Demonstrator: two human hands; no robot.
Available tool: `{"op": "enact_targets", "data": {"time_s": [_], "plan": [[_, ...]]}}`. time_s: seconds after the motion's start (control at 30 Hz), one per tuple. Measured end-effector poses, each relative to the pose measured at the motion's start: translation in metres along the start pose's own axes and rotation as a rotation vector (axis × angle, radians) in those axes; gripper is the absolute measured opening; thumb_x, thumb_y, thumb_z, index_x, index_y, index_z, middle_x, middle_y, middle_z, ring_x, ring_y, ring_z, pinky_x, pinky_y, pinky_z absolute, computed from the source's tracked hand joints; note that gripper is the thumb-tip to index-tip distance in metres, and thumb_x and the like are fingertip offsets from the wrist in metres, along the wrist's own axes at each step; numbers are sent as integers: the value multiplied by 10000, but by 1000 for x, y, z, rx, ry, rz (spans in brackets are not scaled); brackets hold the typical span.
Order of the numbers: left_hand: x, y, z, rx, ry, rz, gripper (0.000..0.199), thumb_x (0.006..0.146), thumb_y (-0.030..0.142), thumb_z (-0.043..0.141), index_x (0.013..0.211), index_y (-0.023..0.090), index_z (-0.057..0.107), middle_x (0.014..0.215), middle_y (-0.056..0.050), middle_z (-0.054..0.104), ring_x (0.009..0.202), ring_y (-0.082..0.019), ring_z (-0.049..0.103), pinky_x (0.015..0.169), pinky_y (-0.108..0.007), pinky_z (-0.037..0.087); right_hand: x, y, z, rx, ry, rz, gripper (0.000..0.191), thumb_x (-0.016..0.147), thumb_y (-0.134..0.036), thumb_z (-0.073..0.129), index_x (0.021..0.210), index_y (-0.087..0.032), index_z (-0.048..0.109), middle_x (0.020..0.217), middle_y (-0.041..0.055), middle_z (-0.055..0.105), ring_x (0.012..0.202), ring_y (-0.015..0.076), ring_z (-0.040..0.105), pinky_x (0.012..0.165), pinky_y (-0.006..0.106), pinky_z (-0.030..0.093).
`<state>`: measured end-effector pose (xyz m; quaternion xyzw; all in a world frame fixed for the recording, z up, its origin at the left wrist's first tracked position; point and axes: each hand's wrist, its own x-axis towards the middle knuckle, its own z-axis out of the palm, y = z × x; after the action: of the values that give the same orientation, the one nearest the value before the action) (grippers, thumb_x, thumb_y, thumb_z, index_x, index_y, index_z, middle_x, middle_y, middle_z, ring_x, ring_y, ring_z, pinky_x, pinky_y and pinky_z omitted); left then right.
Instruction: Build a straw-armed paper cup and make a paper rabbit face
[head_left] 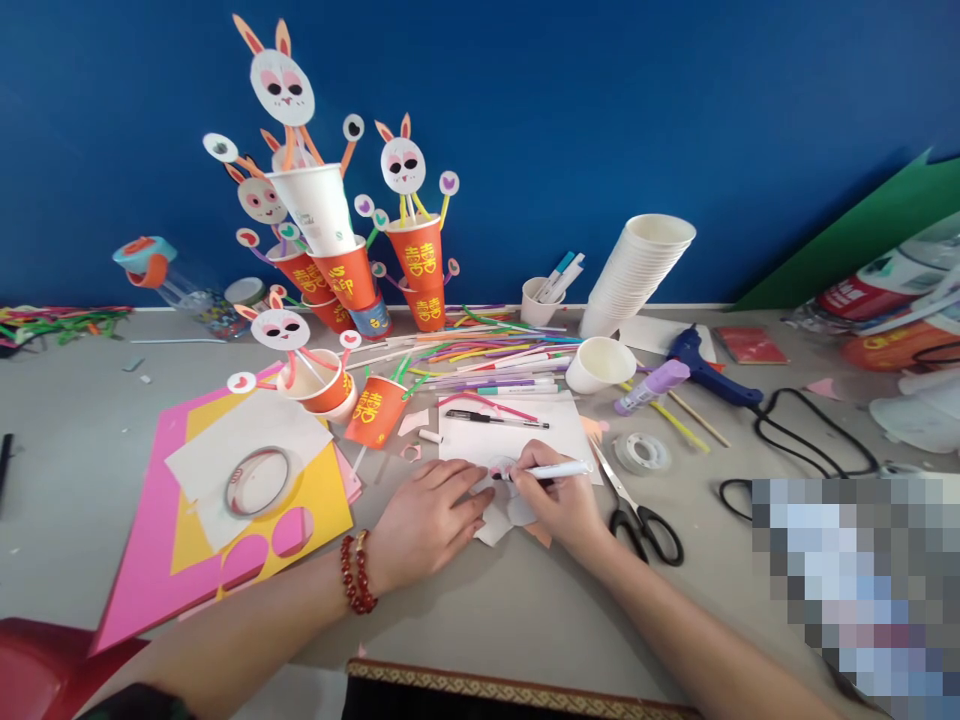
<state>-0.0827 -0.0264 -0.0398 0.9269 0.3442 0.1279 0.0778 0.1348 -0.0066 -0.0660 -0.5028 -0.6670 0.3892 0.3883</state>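
Observation:
My right hand [562, 500] grips a white marker [559, 469], its dark tip on a small white paper piece [517, 500] with pink and black marks. My left hand [431, 515], with a red bead bracelet [358, 572] at the wrist, lies with fingers spread, fingertips at the left edge of that piece. Behind both hands is a white sheet [480, 440] bearing a black pen [495, 418]. Black-handled scissors [634, 510] lie just right of my right hand.
Rabbit-faced paper cups [416, 255] stand at the back left, near colored sticks [487, 355]. Stacked white cups [637, 270], a blue glue gun [709, 370], a glue stick [652, 387] and clear tape [642, 453] sit right. Pink and yellow sheets [157, 510] lie left.

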Motion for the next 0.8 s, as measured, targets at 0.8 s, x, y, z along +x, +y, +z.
{"op": "enact_targets", "data": {"time_s": [0.8], "plan": [[0,0,0,-10,11,7,333,958,270,526,1272,193,603,1323,-105,610,1205,-273,542,986,-455,484,1,-3,1,4,18,5,162,838,-211,514,677,-216,499,579,-51,462,521,120,395,496,230,307]]}}
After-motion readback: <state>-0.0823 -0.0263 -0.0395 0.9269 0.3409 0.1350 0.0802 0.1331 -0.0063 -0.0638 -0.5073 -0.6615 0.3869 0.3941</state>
